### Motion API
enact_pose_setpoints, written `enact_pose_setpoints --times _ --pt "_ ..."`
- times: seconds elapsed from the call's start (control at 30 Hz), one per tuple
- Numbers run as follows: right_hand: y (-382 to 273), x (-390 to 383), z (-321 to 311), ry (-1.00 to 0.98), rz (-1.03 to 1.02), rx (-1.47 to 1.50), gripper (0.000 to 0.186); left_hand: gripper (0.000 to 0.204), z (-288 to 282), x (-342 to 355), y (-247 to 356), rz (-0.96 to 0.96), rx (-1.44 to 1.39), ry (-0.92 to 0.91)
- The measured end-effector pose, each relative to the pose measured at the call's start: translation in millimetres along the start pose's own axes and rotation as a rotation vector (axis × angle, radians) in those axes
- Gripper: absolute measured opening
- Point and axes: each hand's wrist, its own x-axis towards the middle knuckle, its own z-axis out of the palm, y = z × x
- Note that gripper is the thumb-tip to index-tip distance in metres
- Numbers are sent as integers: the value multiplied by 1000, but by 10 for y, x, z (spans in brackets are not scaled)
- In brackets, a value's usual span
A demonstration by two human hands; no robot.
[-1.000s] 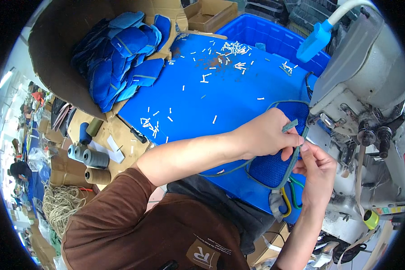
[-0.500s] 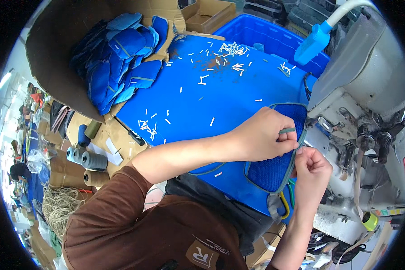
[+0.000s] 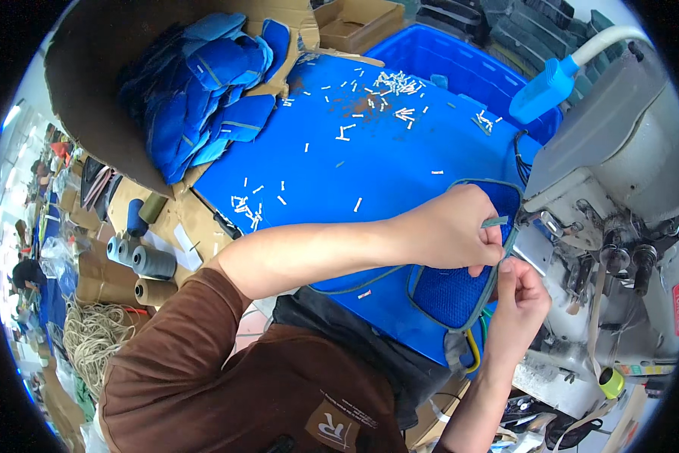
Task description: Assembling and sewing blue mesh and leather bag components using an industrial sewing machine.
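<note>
A blue mesh fabric piece (image 3: 449,298) with grey-green bound edges lies at the table's right side, beside the sewing machine. My left hand (image 3: 460,230) is closed over its upper part. Out of its curled fingers sticks the end of a grey-green binding strip (image 3: 495,222). Just below, my right hand (image 3: 524,288) pinches at the piece's right bound edge, its fingertips almost touching the left ones. What lies exactly between the right fingertips is too small to make out. Under my left forearm shows part of another grey-edged blue piece (image 3: 354,284).
The sewing machine (image 3: 581,200) stands close on the right, under a blue lamp head (image 3: 543,90). White scraps (image 3: 398,83) are scattered over the blue table (image 3: 400,166). A cardboard box (image 3: 83,90) of blue pieces (image 3: 222,60), a blue bin (image 3: 460,57) and thread cones (image 3: 154,262) surround it.
The whole view has shifted slightly. Both hands stay at the mesh piece's right edge, and a little more of the binding strip's end shows past my left fingers.
</note>
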Motion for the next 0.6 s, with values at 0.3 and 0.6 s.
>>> enact_pose_setpoints --times 0.3,0.6 --pt "34 0 -10 15 -15 65 13 11 77 -79 -34 75 59 87" --pt "32 -17 20 17 -38 68 10 22 -31 -203 -220 748 763 175"
